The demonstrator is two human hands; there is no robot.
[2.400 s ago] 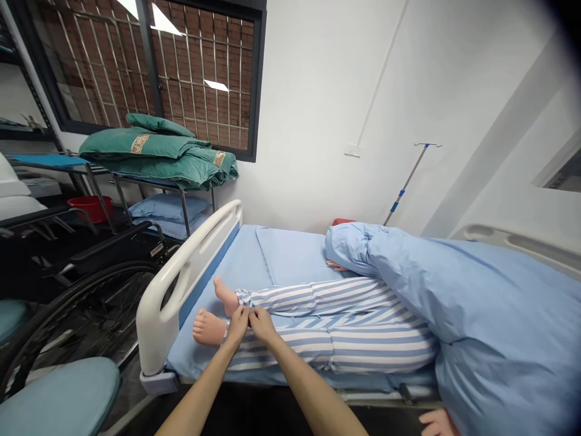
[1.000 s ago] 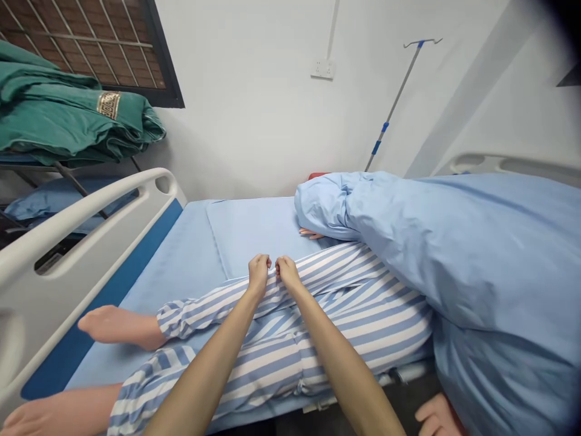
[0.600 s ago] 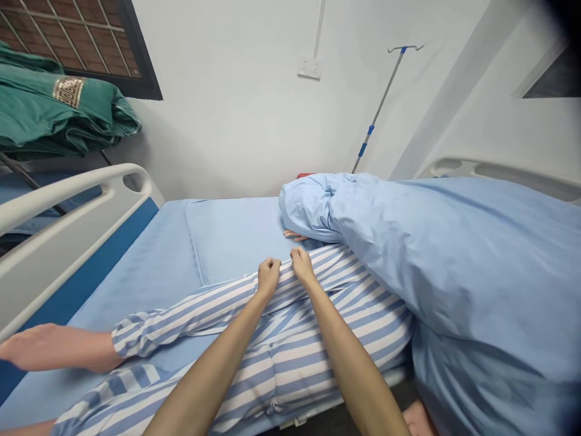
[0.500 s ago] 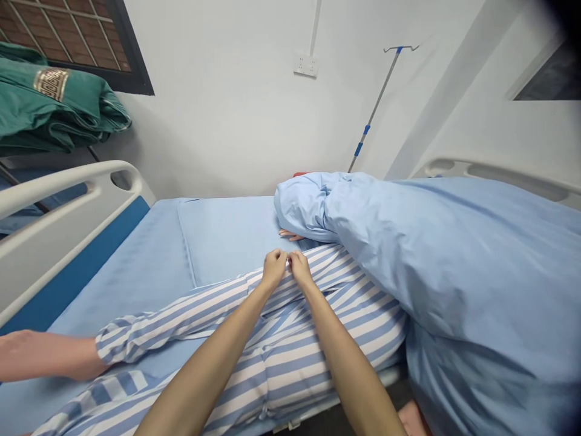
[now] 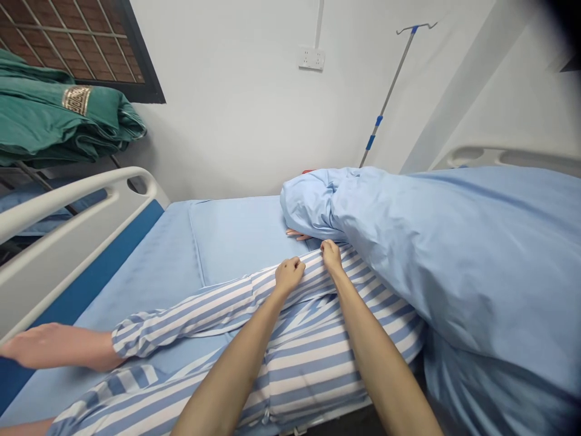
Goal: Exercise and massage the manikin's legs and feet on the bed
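Note:
A figure lies on the bed in blue-and-white striped trousers [image 5: 313, 375], its bare foot [image 5: 63, 346] pointing left. My left hand [image 5: 290, 274] is closed at the upper leg, fingers curled at the trouser cloth. Further right, near the quilt's edge, my right hand [image 5: 331, 254] is also closed, pinching at the same trouser leg. The fabric between the two hands looks fairly smooth. A light blue quilt [image 5: 408, 242] covers the upper body and is bunched toward the right. Fingers of the lying figure's hand [image 5: 297, 234] poke out from under it.
Blue sheeting [image 5: 240, 236] covers the mattress. A white and blue end board [image 5: 91, 242] rises at left, with a second board [image 5: 512, 156] at right. Beyond the bed stand an IV pole [image 5: 390, 91] and a folded green cloth [image 5: 91, 121]. A wall socket [image 5: 311, 59] is above.
My hands were close together on the trouser leg and have moved apart, the right one further right toward the quilt. The view has shifted slightly.

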